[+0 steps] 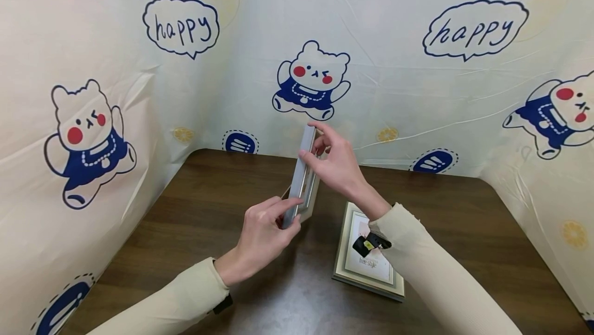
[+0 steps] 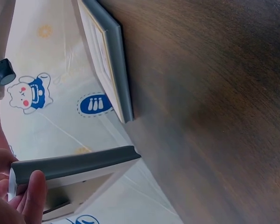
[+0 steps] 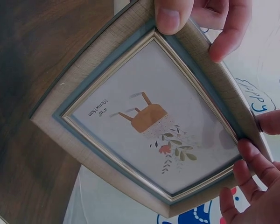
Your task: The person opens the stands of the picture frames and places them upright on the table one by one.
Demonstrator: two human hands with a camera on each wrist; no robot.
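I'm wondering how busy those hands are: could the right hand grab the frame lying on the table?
Probably not: the right hand holds the raised frame, though the lying frame looks close by.

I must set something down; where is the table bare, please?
The table is bare from its left edge to the left hand, and right of the right sleeve. The middle is crowded: there, left hand and right hand grip one frame, beside the flat frame.
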